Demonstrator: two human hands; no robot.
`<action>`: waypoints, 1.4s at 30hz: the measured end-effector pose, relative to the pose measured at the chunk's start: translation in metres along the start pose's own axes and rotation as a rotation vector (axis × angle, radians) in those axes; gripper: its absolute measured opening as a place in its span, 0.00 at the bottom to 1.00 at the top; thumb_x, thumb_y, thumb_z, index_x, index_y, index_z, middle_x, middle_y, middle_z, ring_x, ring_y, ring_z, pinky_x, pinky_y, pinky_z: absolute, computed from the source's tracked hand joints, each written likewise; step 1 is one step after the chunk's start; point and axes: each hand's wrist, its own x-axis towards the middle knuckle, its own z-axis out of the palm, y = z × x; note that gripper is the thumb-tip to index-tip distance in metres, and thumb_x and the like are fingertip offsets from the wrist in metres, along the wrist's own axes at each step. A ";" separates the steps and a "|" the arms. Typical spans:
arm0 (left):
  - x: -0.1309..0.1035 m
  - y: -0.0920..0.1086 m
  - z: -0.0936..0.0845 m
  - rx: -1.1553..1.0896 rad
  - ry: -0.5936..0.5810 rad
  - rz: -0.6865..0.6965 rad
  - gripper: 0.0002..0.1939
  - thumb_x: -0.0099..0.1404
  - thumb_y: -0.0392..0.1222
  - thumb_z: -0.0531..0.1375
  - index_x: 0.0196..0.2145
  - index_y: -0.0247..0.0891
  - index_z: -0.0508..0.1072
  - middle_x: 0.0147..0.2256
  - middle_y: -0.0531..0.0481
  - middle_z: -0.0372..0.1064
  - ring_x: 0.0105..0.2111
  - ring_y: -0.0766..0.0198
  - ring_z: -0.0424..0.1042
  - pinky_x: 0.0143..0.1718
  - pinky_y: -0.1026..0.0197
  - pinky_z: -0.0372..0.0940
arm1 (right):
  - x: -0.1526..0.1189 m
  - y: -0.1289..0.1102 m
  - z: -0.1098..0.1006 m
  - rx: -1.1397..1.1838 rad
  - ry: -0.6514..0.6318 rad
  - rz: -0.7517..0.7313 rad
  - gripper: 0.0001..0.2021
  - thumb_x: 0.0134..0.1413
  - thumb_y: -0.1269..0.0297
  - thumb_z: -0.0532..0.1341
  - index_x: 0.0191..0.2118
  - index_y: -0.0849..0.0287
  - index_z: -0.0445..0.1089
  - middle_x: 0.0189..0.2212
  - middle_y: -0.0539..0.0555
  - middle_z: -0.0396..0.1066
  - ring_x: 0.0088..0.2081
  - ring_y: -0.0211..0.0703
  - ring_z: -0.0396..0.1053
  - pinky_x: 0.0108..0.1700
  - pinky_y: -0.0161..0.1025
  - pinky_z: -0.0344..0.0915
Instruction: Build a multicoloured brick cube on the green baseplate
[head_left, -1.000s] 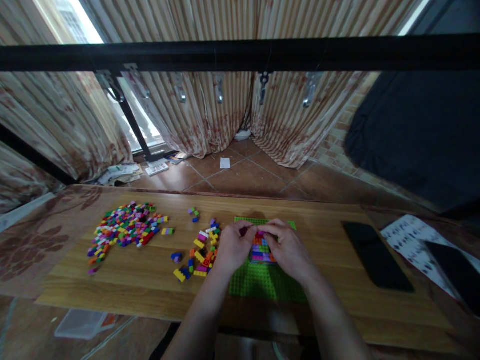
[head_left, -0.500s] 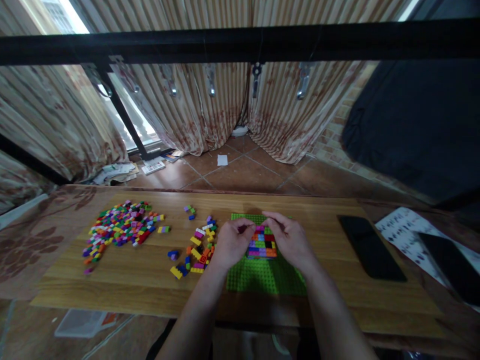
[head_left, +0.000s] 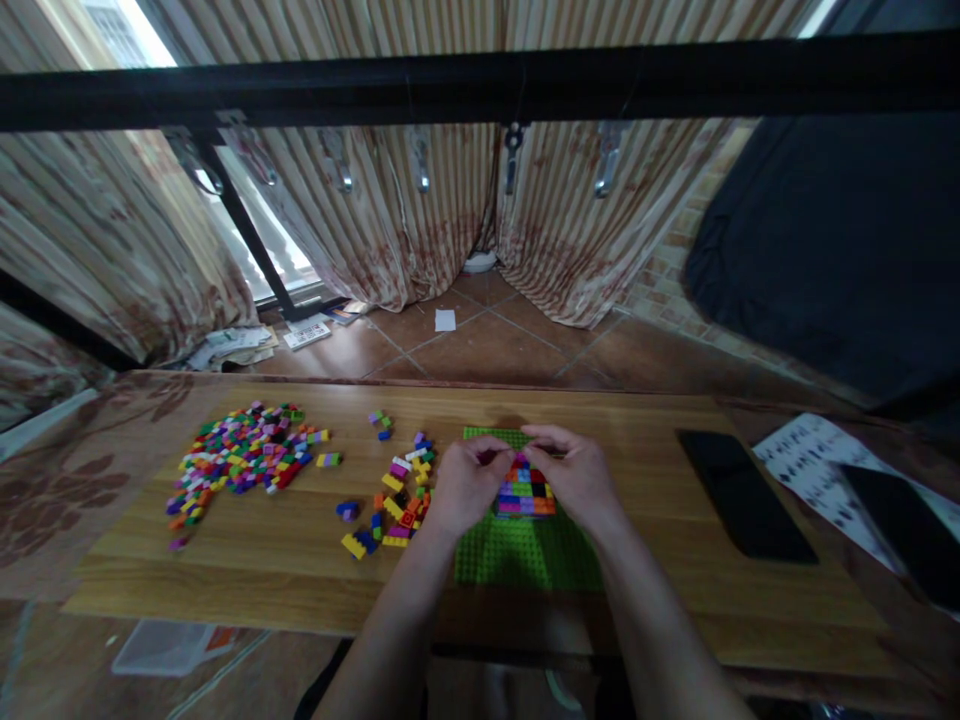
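Note:
A block of stacked toy bricks [head_left: 526, 498] in many colours sits on the green studded baseplate [head_left: 525, 560]. Over its far left corner my left hand [head_left: 469, 487] is closed, thumb and fingertips pinched together. My right hand [head_left: 576, 478] comes in from the other side, thumb and index finger drawn together at the far edge of the block. Between the two sets of fingertips a bit of magenta brick [head_left: 520, 460] shows. Whatever either hand pinches is too small and covered to make out.
Loose bricks [head_left: 397, 510] lie just left of the baseplate, with a larger brick pile [head_left: 251, 447] at the table's far left. On the right lie a black phone-like slab [head_left: 745, 495], a printed sheet [head_left: 806, 470] and another dark device [head_left: 900, 530].
My right hand has shifted slightly left, its fingertips now meeting near the left hand's and covering more of the block's far edge. The left hand has barely moved.

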 end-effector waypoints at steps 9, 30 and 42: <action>0.003 -0.011 0.002 -0.032 0.006 0.046 0.09 0.59 0.40 0.59 0.29 0.36 0.79 0.25 0.52 0.72 0.25 0.67 0.66 0.27 0.67 0.60 | -0.001 -0.002 0.003 -0.023 0.012 -0.008 0.13 0.43 0.67 0.61 0.38 0.57 0.78 0.28 0.53 0.78 0.29 0.42 0.74 0.36 0.41 0.70; -0.010 0.017 -0.026 -0.956 -0.036 -0.422 0.24 0.66 0.58 0.53 0.41 0.31 0.74 0.36 0.43 0.72 0.31 0.68 0.70 0.32 0.68 0.65 | -0.004 -0.024 -0.014 0.200 0.185 -0.101 0.10 0.52 0.59 0.63 0.39 0.56 0.76 0.36 0.55 0.78 0.38 0.47 0.75 0.42 0.45 0.71; -0.015 0.022 -0.031 -1.029 -0.291 -0.353 0.32 0.64 0.66 0.49 0.47 0.34 0.72 0.41 0.40 0.72 0.40 0.61 0.72 0.44 0.59 0.67 | -0.020 -0.047 0.008 -0.352 -0.199 -0.562 0.09 0.58 0.69 0.60 0.41 0.50 0.75 0.44 0.53 0.71 0.48 0.48 0.65 0.49 0.50 0.64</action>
